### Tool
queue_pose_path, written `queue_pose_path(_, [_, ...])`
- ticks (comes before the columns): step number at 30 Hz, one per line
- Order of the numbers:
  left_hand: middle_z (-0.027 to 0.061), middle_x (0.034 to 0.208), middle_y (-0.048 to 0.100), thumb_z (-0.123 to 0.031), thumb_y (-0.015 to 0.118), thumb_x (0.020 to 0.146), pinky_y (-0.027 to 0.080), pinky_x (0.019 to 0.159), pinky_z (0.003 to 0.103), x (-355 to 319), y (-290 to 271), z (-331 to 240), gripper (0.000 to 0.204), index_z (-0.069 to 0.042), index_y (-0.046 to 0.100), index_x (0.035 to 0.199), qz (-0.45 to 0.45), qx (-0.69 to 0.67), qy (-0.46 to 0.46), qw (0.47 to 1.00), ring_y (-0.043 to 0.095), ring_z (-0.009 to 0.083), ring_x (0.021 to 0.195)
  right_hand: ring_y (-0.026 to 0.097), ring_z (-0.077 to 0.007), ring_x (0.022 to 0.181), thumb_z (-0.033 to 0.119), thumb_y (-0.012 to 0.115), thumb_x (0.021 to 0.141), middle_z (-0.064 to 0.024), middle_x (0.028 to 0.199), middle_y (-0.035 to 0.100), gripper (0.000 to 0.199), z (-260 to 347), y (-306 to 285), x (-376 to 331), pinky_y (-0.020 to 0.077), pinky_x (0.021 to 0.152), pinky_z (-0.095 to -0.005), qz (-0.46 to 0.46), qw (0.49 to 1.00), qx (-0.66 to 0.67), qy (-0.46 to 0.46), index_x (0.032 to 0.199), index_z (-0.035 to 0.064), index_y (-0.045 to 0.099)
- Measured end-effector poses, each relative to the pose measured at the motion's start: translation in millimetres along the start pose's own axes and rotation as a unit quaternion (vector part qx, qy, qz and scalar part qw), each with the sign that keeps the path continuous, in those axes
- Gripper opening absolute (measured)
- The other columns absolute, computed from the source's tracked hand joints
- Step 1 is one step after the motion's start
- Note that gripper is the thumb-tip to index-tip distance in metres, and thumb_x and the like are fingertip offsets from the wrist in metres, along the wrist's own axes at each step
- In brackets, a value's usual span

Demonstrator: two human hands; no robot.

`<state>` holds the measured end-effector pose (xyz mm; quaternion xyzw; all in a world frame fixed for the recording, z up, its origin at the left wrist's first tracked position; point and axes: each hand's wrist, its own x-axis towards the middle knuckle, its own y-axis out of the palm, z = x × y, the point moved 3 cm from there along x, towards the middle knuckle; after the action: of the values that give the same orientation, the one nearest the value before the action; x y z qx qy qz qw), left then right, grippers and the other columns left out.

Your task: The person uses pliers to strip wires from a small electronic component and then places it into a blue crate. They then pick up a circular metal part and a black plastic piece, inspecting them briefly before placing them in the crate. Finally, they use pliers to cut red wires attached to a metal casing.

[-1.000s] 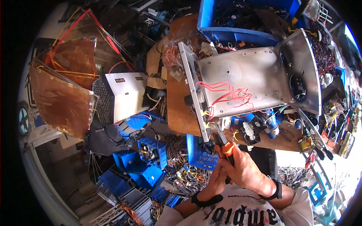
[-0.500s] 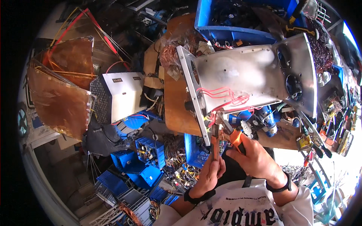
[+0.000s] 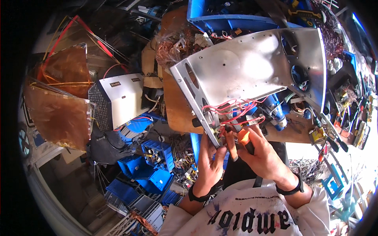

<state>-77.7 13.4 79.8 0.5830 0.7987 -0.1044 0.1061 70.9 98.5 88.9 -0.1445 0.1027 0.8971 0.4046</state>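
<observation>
A large silver sheet-metal casing (image 3: pixel 248 67) with round cut-outs lies tilted on the brown table. My left hand (image 3: pixel 209 167) grips the lower end of its flanged edge, thumb on the near side and fingers partly hidden behind it. Orange-handled pliers (image 3: pixel 243 137) are in my right hand (image 3: pixel 264 159), their handles spread apart. Their jaws reach in among wires by the casing's lower corner and are mostly hidden. Loose red wires (image 3: pixel 236 107) loop out over the casing's lower edge, just above my right hand.
A blue bin (image 3: pixel 236 23) stands behind the casing. Copper wire in plastic (image 3: pixel 171 51) sits on the brown table (image 3: pixel 175 114). Blue cylinders (image 3: pixel 275 112) lie to the right below the casing. Blue crates (image 3: pixel 151 179) and a white metal box (image 3: pixel 124 96) are at left.
My left hand has let go of one pliers handle and taken hold of the casing's edge. The casing has tilted and shifted slightly left. My right hand keeps the pliers.
</observation>
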Motion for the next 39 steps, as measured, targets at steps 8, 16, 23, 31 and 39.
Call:
queue_pose_path(8, [0.0166, 0.119, 0.057, -0.029, 0.054, 0.097, 0.051, 0.085, 0.038, 0, -6, 7, 0.052, 0.003, 0.037, 0.134, -0.027, 0.088, 0.018, 0.996, 0.063, 0.0256, 0.099, 0.058, -0.0177, 0.103, -0.009, 0.054, 0.082, -0.0062, 0.1, 0.053, 0.071, -47, 3, -14, 0.0414, 0.092, -0.0278, 0.034, 0.992, 0.119, 0.006, 0.144, 0.0028, 0.024])
queue_pose_path(16, [0.0141, 0.139, 0.043, -0.029, 0.063, 0.092, 0.045, 0.096, 0.036, -1, -16, 12, 0.066, 0.002, 0.033, 0.142, -0.007, 0.1, 0.01, 0.995, 0.057, 0.0227, 0.111, 0.053, -0.0177, 0.111, -0.013, 0.053, 0.075, -0.0073, 0.106, 0.051, 0.08, -70, 22, -35, 0.0409, 0.094, -0.0281, 0.13, 0.969, 0.198, 0.064, 0.147, 0.0028, 0.022])
queue_pose_path(23, [0.0113, 0.128, 0.053, -0.048, 0.063, 0.087, 0.046, 0.094, 0.034, -1, -11, 11, 0.074, 0.003, 0.04, 0.135, -0.045, 0.105, 0.002, 0.993, 0.057, 0.0191, 0.108, 0.054, -0.0232, 0.109, -0.011, 0.054, 0.074, -0.0138, 0.122, 0.051, 0.08, -72, 39, -40, 0.0421, 0.095, -0.0309, 0.067, 0.978, 0.196, 0.012, 0.147, 0.0032, 0.024])
queue_pose_path(31, [0.0134, 0.143, 0.04, -0.028, 0.068, 0.088, 0.04, 0.102, 0.034, 1, -17, 15, 0.073, 0.004, 0.031, 0.142, 0.015, 0.054, -0.011, 0.998, 0.048, 0.0212, 0.123, 0.053, -0.024, 0.112, -0.011, 0.053, 0.072, -0.0141, 0.122, 0.051, 0.08, -58, 48, -42, 0.042, 0.096, -0.0338, 0.079, 0.972, 0.216, 0.056, 0.146, 0.002, 0.026])
queue_pose_path(39, [0.0138, 0.142, 0.04, -0.026, 0.068, 0.087, 0.042, 0.1, 0.034, 1, -23, 17, 0.072, 0.004, 0.031, 0.141, 0.018, 0.075, -0.002, 0.997, 0.05, 0.0211, 0.121, 0.054, -0.0229, 0.096, -0.012, 0.051, 0.07, -0.0127, 0.112, 0.049, 0.083, -54, 46, -40, 0.0439, 0.087, -0.029, 0.072, 0.984, 0.156, 0.043, 0.147, 0.0049, 0.024])
